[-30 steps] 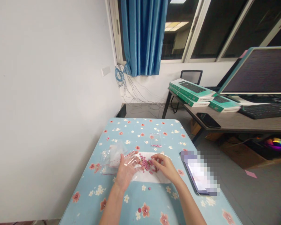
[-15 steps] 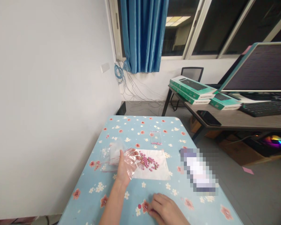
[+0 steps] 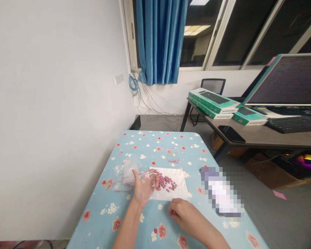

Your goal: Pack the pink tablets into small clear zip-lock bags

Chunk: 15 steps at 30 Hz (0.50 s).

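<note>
My left hand is palm up above the table, thumb raised, with a clear zip bag lying across its palm and curled fingers. Just right of it, a white sheet carries many round pink pills and several dark capsules. My right hand is closed near the sheet's front edge, its fingertips curled under; what they hold, if anything, is hidden. More clear bags lie in a loose pile left of my left hand. Farther back is a small clear bag with a row of pink pills along its edge.
A blue flowered cloth covers the table. On it sits a blurred-out object at the right, and a small dark pink round spot near the front. Beyond stands a desk with keyboard boxes, a phone and a monitor.
My right hand has moved forward, away from the table's front and closer to the white sheet. My left hand still has the clear bag, which has shifted slightly. The view has tilted a little.
</note>
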Tool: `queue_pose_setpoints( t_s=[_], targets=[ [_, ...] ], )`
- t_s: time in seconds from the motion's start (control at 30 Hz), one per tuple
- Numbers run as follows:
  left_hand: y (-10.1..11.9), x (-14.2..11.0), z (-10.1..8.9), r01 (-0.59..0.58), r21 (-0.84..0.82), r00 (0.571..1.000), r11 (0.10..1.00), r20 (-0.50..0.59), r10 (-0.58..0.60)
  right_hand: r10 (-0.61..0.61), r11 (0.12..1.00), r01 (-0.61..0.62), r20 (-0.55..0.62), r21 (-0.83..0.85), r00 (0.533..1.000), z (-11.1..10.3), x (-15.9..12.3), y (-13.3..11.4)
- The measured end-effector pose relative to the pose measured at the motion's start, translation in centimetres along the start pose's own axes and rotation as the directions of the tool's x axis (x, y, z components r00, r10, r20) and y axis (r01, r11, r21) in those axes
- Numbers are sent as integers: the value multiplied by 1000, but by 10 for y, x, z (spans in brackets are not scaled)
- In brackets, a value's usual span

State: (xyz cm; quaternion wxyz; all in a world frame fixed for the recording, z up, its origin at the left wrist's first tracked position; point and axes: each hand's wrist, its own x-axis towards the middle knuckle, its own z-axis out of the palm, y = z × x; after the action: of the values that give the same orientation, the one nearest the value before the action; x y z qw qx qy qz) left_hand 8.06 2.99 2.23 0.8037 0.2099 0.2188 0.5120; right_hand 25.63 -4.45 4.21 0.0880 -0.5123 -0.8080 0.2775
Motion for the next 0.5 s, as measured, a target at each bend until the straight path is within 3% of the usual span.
queue_pose_setpoints(
  t_s=[0.23, 0.5],
  targets=[
    [-4, 3, -3, 69, 2, 997, 998, -42, -69, -28, 999, 23, -93, -48, 995, -17, 25, 19],
    [-2, 2, -2, 43, -56, 998, 998, -51, -45, -4, 1000, 3, -110, -17, 994, -11, 27, 30]
  ],
)
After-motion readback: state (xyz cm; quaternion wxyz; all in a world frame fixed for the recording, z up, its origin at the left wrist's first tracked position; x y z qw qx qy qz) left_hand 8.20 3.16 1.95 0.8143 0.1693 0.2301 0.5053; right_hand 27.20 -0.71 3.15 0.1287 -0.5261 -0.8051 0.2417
